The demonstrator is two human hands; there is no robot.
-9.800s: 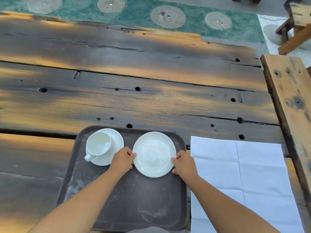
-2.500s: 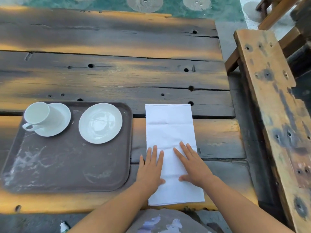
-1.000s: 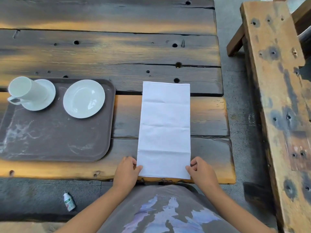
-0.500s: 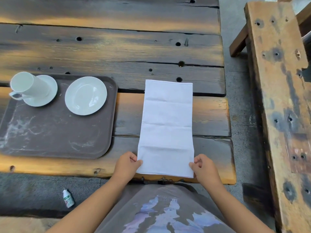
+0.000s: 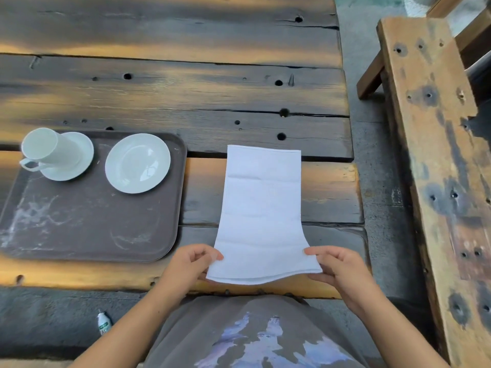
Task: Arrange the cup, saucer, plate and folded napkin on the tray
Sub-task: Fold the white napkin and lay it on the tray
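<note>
— Which step is the person on?

— The napkin fold. The napkin (image 5: 261,208) lies as a long white strip on the table (image 5: 186,102), just right of the tray (image 5: 87,229) and not on it. The left hand (image 5: 191,264) pinches its near left corner, and the right hand (image 5: 337,266) pinches the near right corner. That near edge is raised off the wood while the far end lies flat.

— And the crockery?

— It looks settled. The cup (image 5: 45,148) stands on the saucer (image 5: 83,155) at the tray's far left, with the plate (image 5: 137,163) just beside them.

— So what does the next move need?

— Probably both corners carried forward together to meet the far edge, kept level so the halves line up. The soft cloth could skew if one hand leads. After that, the folded napkin goes onto the bare near part of the tray.
</note>
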